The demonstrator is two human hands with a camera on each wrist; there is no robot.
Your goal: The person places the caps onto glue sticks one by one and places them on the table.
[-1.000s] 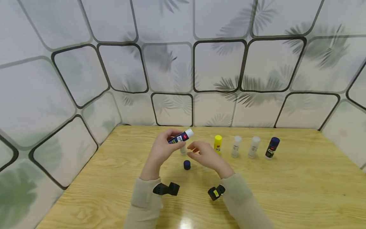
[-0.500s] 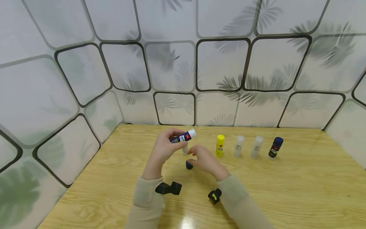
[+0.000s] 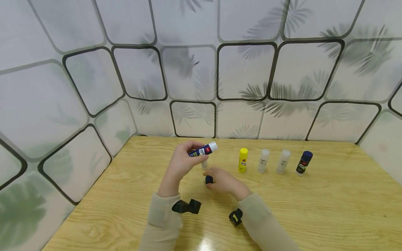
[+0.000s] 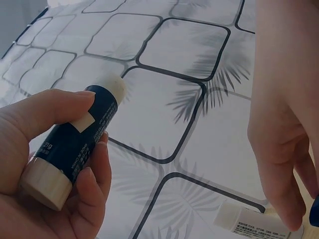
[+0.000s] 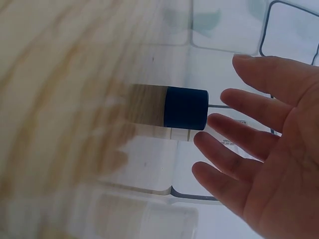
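My left hand [image 3: 180, 162] grips a dark blue glue stick [image 3: 200, 151], tilted above the table with its uncapped white end pointing up and right. In the left wrist view, the thumb lies along the blue label of the glue stick [image 4: 82, 124] and the fingers curl beneath. A small dark blue cap [image 3: 209, 179] stands on the table. Around it reaches my right hand [image 3: 225, 181]; in the right wrist view its fingers [image 5: 234, 164] are spread and loosely bent beside the cap [image 5: 186, 108], with a gap at the thumb. Behind the hands stands a white glue stick [image 3: 205, 165], partly hidden.
To the right, in a row, stand a yellow glue stick [image 3: 243, 160], a white one [image 3: 263, 161], another white one [image 3: 283, 162] and a dark blue-capped one [image 3: 303, 163]. A patterned curtain [image 3: 194, 76] borders the back and sides of the wooden table [image 3: 329, 209].
My right hand has moved down and slightly left, from beside the glue stick to around the blue cap. The left hand keeps its grip, nearly still.
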